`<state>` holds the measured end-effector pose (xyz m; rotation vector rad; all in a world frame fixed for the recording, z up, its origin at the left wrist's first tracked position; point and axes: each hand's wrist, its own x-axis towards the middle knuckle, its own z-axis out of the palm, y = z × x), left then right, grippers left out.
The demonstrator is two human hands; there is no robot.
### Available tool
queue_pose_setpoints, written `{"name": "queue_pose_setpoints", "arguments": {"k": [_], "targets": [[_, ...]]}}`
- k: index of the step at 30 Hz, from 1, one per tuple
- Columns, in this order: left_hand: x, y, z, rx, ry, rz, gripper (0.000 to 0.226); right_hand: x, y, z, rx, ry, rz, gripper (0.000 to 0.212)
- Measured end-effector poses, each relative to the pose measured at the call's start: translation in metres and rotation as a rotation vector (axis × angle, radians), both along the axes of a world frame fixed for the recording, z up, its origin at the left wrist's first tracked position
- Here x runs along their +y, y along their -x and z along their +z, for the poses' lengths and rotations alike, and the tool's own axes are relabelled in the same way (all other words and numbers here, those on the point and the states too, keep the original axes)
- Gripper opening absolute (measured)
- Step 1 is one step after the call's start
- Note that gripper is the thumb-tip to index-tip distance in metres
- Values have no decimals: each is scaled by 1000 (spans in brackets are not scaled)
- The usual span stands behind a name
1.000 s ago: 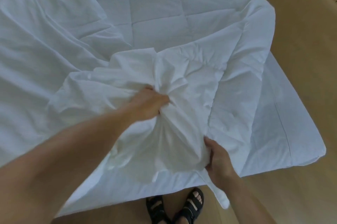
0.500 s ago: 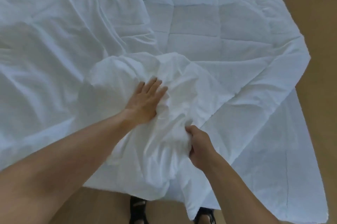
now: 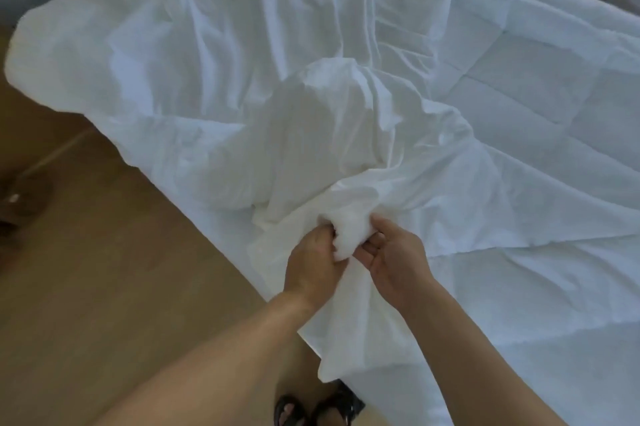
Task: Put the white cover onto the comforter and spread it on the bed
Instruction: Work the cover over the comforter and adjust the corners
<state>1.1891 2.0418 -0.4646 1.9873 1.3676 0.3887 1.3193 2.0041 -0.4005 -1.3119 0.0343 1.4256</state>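
The thin white cover [image 3: 242, 86] lies rumpled over the left and middle of the bed, with a bunched ridge running down to the near edge. The quilted white comforter [image 3: 540, 106] shows bare on the right. My left hand [image 3: 313, 264] and my right hand [image 3: 394, 262] meet at the near edge, both gripping one gathered wad of the cover between them, fingers curled into the cloth. Below the hands a flap of cover hangs over the bed's edge.
Wooden floor [image 3: 86, 287] lies to the left and in front of the bed. A dark object [image 3: 20, 200] sits on the floor at the far left. My sandalled feet [image 3: 311, 408] stand at the bed's near edge.
My left hand has left its flat rest on the cover and pulled back to the near edge. Both hands now clutch the same bunch of cover. The view has swung to the left.
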Motion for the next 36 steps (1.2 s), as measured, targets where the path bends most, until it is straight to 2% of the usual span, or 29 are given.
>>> {"name": "queue_pose_setpoints", "arguments": {"k": [2,4,6,8,10,11,13,14,16,17,19,20,22,23,25,26,28,30,31,33,35,36], "targets": [[12,5,14,-99,68,19,23,-4,-4,-3,-110,-57,89,17],[23,18,28,-179,231,-6,18,-9,-11,-7,-239,-145,167,16],[39,29,46,-222,411,27,17,-10,-10,-15,-315,-236,262,36],[56,36,66,-313,475,170,19,-8,5,-22,-325,-260,391,54],[71,38,83,-371,480,232,13,0,20,-32,-452,-191,515,56],[78,40,89,-365,475,226,10,6,24,-35,-557,-149,568,48],[91,47,86,-172,312,187,11,15,27,-36,-729,-34,637,26],[96,53,78,-24,177,191,14,16,27,-33,-735,10,627,22],[94,62,63,165,-22,248,33,16,25,-23,-622,61,505,24],[85,66,55,193,-123,265,43,18,24,-18,-512,63,420,22],[56,67,37,161,-339,200,47,26,21,-11,-267,57,289,19],[38,64,31,114,-337,132,49,30,21,-8,-170,44,269,18],[8,51,24,1,-74,51,63,40,24,-2,-79,0,290,23],[3,42,22,-95,56,95,72,44,26,-2,-85,-36,326,26],[13,32,13,-268,173,231,70,46,25,-3,-235,-163,436,22],[22,28,11,-292,177,252,55,43,22,-4,-399,-242,485,19],[36,27,11,-339,156,322,20,28,15,-20,-778,-360,528,28],[44,30,16,-462,231,444,23,4,7,-50,-1108,-426,557,24],[46,31,19,-523,282,486,27,-9,5,-68,-1277,-489,657,24],[45,27,28,-598,362,520,23,-34,5,-101,-1540,-689,994,48],[38,26,31,-602,436,459,7,-52,9,-127,-1683,-831,1456,87],[33,26,31,-564,462,381,22,-58,11,-136,-1712,-811,1694,106]]}}
